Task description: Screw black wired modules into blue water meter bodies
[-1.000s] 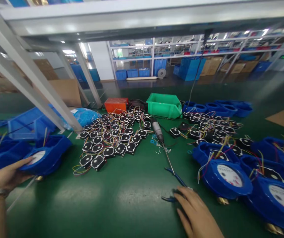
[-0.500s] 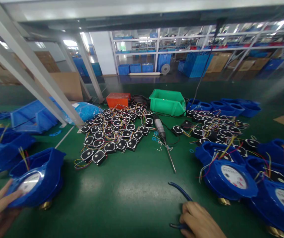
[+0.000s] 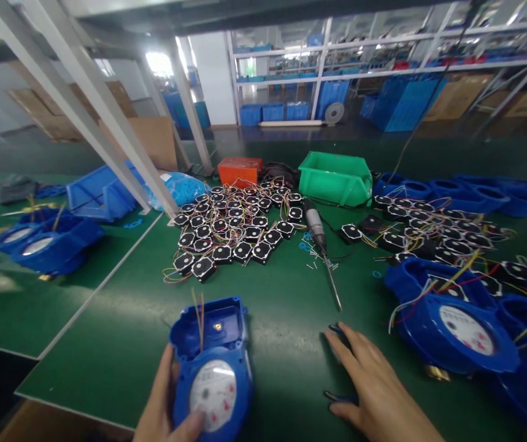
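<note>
My left hand [image 3: 164, 405] grips a blue water meter [image 3: 212, 368] by its left side, the thumb on the white dial. The meter's upper compartment is uncovered and shows a small brass part, with a few thin wires standing up. My right hand [image 3: 369, 380] lies with fingers spread over a pair of pliers [image 3: 337, 396]; two curved dark blue handles show at the fingertips and the head is hidden. Beyond it lies an electric screwdriver [image 3: 316, 227] with a long bit, among small white pins and blue rings.
Many black wired modules [image 3: 242, 250] cover the bench's middle; others [image 3: 456, 245] lie right. Blue meters stand right [image 3: 461, 325] and left [image 3: 51, 242]. A green bin [image 3: 334, 178], an orange box [image 3: 240, 170] and blue covers [image 3: 484, 193] sit behind. Metal posts [image 3: 116, 116] rise at left.
My left hand has brought the blue water meter from the left to the front middle. My right hand has loosened from the pliers and spread its fingers. The view has turned left.
</note>
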Tool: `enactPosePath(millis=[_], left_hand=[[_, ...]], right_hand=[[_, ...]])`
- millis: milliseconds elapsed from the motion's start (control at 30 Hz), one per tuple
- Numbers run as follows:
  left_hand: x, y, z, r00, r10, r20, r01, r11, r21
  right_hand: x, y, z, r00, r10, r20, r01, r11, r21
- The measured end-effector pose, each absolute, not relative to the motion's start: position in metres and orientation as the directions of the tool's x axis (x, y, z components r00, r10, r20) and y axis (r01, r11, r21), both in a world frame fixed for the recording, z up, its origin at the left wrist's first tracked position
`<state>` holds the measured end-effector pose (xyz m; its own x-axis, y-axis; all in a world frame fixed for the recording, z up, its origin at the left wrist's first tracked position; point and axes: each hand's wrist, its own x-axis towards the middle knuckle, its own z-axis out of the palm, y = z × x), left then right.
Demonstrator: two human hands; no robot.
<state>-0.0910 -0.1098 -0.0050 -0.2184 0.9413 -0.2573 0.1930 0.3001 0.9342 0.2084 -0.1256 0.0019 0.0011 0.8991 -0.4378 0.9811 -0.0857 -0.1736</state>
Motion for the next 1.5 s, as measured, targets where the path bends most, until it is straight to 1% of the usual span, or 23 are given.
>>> enactPosePath(millis=[67,133,300,367,467,533,600,700,800,867,933,1000,1033,1100,1167,1200,1267,1333,1433,1500], left_hand=[[-0.057,-0.108,0.003,-0.166,0.944,-0.285,0.069,0.299,0.952],[-0.034,-0.104,0.005,-0.094,0.955,-0.281,0.016,0.284,0.959],[-0.003,-0.096,-0.004,0.173,0.950,-0.260,0.039,0.257,0.966],[0.004,-0.096,-0.006,0.225,0.940,-0.255,0.043,0.252,0.967],[0.008,-0.096,-0.006,0.248,0.934,-0.256,0.027,0.257,0.966],[0.006,-0.094,-0.008,0.265,0.929,-0.258,0.051,0.253,0.966],[0.001,-0.089,-0.009,0.237,0.938,-0.253,0.094,0.237,0.967],[-0.007,-0.075,-0.008,0.140,0.972,-0.190,0.155,0.168,0.974],[-0.021,-0.050,-0.003,0.027,0.999,-0.026,0.273,0.018,0.962],[-0.036,-0.028,0.000,-0.089,0.989,0.117,0.446,-0.065,0.893],[-0.056,-0.002,0.000,-0.163,0.955,0.247,0.656,-0.082,0.750],[-0.074,0.022,-0.003,-0.094,0.941,0.325,0.818,-0.112,0.564],[-0.082,0.033,-0.005,-0.031,0.945,0.326,0.870,-0.135,0.474],[-0.092,0.048,-0.010,0.084,0.957,0.277,0.933,-0.173,0.316],[-0.093,0.056,-0.013,0.156,0.963,0.220,0.960,-0.200,0.195],[-0.092,0.056,-0.013,0.176,0.963,0.205,0.966,-0.210,0.153],[-0.086,0.052,-0.013,0.208,0.958,0.199,0.966,-0.232,0.109],[-0.079,0.042,-0.012,0.226,0.954,0.196,0.963,-0.249,0.106],[-0.073,0.021,-0.008,0.263,0.952,0.159,0.950,-0.285,0.131],[-0.074,0.008,-0.003,0.281,0.952,0.126,0.937,-0.300,0.179]], right_hand=[[0.208,-0.127,0.002,0.010,0.916,-0.401,0.978,-0.092,-0.186],[0.210,-0.130,0.000,0.020,0.938,-0.345,0.976,-0.092,-0.195],[0.214,-0.140,-0.008,0.027,0.983,-0.180,0.979,-0.062,-0.192],[0.217,-0.142,-0.009,0.019,0.994,-0.112,0.982,-0.039,-0.185],[0.224,-0.141,-0.003,0.001,1.000,-0.008,0.985,-0.003,-0.174],[0.231,-0.137,0.005,-0.007,0.998,0.055,0.985,0.016,-0.173],[0.238,-0.132,0.014,0.005,0.997,0.083,0.984,0.009,-0.176],[0.243,-0.124,0.024,0.029,0.998,0.054,0.982,-0.018,-0.190],[0.239,-0.118,0.023,0.031,1.000,-0.005,0.982,-0.031,-0.184],[0.233,-0.115,0.018,0.030,0.999,-0.044,0.985,-0.038,-0.170],[0.228,-0.113,0.011,0.025,0.998,-0.063,0.987,-0.035,-0.158],[0.225,-0.111,0.005,0.019,0.998,-0.063,0.989,-0.028,-0.146],[0.225,-0.111,0.003,0.016,0.998,-0.063,0.990,-0.025,-0.138],[0.225,-0.111,-0.002,0.020,0.997,-0.071,0.992,-0.029,-0.121],[0.227,-0.111,-0.005,0.025,0.998,-0.062,0.995,-0.032,-0.099],[0.228,-0.111,-0.006,0.025,0.999,-0.047,0.996,-0.029,-0.087],[0.230,-0.112,-0.008,0.013,1.000,-0.012,0.998,-0.013,-0.062],[0.232,-0.113,-0.009,-0.008,1.000,-0.001,0.999,0.008,-0.041],[0.234,-0.116,-0.012,-0.032,0.999,-0.034,0.999,0.031,-0.027],[0.236,-0.118,-0.013,-0.038,0.998,-0.058,0.999,0.037,-0.019]])
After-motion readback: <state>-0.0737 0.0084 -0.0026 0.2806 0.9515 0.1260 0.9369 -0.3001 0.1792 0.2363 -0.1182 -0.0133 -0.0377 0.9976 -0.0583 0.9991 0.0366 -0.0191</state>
